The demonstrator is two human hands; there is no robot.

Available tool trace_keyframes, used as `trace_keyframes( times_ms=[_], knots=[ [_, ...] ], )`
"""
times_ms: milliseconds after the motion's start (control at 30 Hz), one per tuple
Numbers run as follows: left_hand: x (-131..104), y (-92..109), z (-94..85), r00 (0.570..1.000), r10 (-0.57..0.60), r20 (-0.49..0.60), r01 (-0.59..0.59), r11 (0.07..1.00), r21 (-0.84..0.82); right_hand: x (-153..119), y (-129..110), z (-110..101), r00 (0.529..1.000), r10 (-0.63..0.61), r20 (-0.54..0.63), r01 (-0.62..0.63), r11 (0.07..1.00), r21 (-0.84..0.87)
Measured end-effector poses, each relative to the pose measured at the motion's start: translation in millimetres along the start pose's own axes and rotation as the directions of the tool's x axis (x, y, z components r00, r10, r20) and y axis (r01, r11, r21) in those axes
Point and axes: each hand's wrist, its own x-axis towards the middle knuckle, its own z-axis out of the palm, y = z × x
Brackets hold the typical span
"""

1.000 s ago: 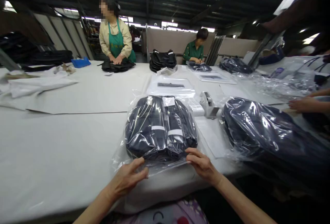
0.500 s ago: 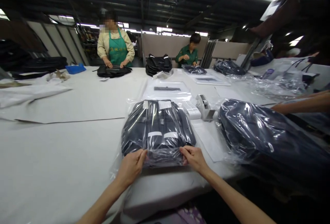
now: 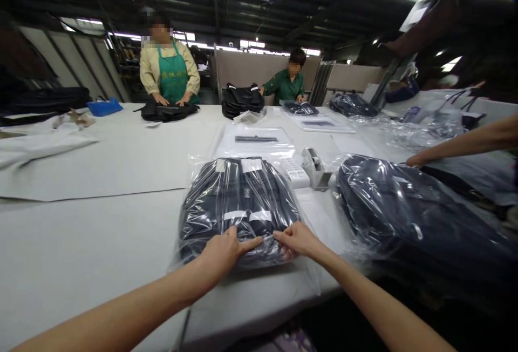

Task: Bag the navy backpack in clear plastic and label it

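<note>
A black bag (image 3: 238, 195) with white paper strips on it lies in front of me inside a clear plastic bag (image 3: 265, 257). My left hand (image 3: 224, 249) rests on the near side of the plastic, its index finger stretched to the right along the folded film and its thumb apart. At the near right corner, my right hand (image 3: 297, 239) is closed in a pinch on the plastic bag's folded edge. Only a small gap separates the fingertips of the two hands. Part of the near edge is hidden beneath my left hand.
Just beyond the bag stand a tape dispenser (image 3: 315, 168) and a white box (image 3: 295, 173). To the right lies another plastic-wrapped dark bag (image 3: 388, 201), with a co-worker's arm (image 3: 465, 144) behind it. Two people work across the table (image 3: 121, 244). A blue container (image 3: 105, 107) sits far left.
My left hand has moved right and its index finger has straightened over the film. The near plastic flap is now folded against the bag. The co-worker's arm at right has shifted left.
</note>
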Motion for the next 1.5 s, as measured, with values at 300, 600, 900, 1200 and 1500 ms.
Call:
trace_keyframes(
  times_ms=[300,600,900,1200,1500],
  knots=[
    [6.3,-8.9,14.3,1.0,0.011,0.019,-0.011,0.999,-0.038,-90.5,93.1,-44.8,0.708,-0.706,-0.012,0.533,0.546,-0.646],
    [6.5,-15.1,20.0,0.999,0.022,-0.046,-0.028,0.991,-0.129,-44.0,97.9,-47.5,0.854,-0.018,-0.52,0.132,0.974,0.184],
    [0.9,-14.1,17.7,1.0,0.018,-0.005,-0.019,0.978,-0.208,-41.3,-25.8,38.8,0.77,-0.516,-0.376,0.625,0.729,0.28],
    [-28.1,-51.9,28.9,0.968,0.021,-0.252,-0.189,0.72,-0.668,8.9,-31.1,78.8,0.759,-0.649,0.049,0.651,0.756,-0.069],
    [-76.2,-80.9,3.5,0.969,-0.032,-0.243,-0.207,0.422,-0.883,9.0,-37.3,83.7,0.763,-0.639,0.101,0.641,0.767,0.012]
  ],
)
